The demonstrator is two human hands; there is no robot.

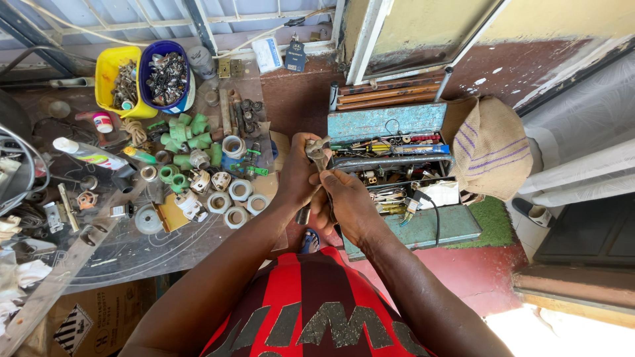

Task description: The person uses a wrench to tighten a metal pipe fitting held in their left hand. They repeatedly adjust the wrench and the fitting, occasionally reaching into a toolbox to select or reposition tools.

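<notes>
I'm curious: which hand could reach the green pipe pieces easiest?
Probably the left hand: it is nearer the green pipe pieces; the right hand is nearer the toolbox. Both hold the wrench.

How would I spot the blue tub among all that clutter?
Look to the worktable on the left, at its far corner. Two plastic tubs stand side by side there; the round blue tub, heaped with dark metal fittings, sits right of the yellow tub.

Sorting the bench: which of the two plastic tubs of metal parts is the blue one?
The blue plastic tub, right of the yellow plastic tub, nearer the green pipe fittings.
</notes>
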